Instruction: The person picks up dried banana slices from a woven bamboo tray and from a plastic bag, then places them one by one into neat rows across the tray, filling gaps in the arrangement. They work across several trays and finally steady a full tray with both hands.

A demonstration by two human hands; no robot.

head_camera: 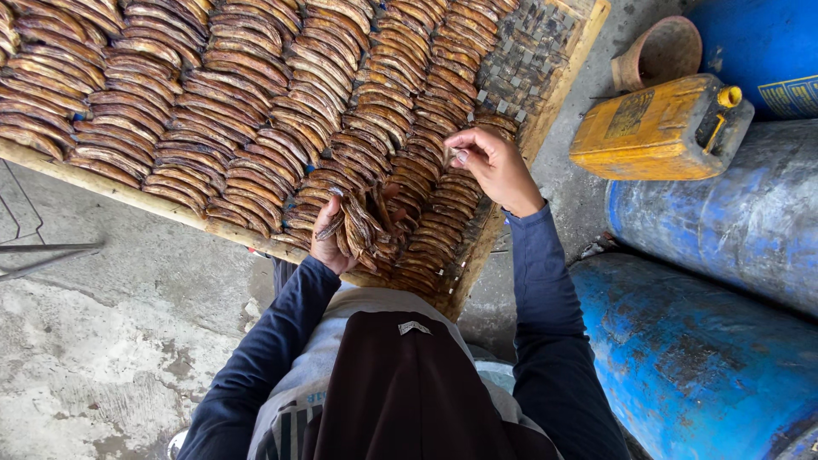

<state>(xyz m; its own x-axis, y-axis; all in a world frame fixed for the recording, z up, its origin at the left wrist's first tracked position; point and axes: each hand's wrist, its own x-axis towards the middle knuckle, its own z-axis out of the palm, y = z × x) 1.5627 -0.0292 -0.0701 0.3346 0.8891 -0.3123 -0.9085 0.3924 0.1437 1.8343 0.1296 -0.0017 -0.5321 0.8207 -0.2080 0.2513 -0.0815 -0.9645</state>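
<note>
Rough grey concrete floor [111, 341], stained and patchy, w/ a woven drying rack [537, 60] in a pale wooden frame set across it, seen from above. Rack is nearly full: rows of dried banana slices [221, 94], brown-orange, glossy, curved, overlapping like shingles. Bare grey weave shows only at the corner above the right hand.

Left hand [328, 238], dark blue sleeve, fingers [334, 204] wrapped round a bundle of slices [366, 226], darker and wrinkled, fanned upward, right at the rack's near edge. Right hand [490, 166] is up and to the right of that bundle, over the last column; fingers [469, 146] curled in, tips pinched close together, can't tell if anything is between them. The 2 hands are near but apart.

Containers, all right of the right hand, past the frame: yellow plastic jerrycan [656, 128] lying on its side, yellow cap on, contents not visible. Above it a brownish clay-coloured pot [660, 51], mouth toward camera, inside looks dark. Large blue metal drums [724, 341], scuffed, rusty, lying sideways; contents hidden.
</note>
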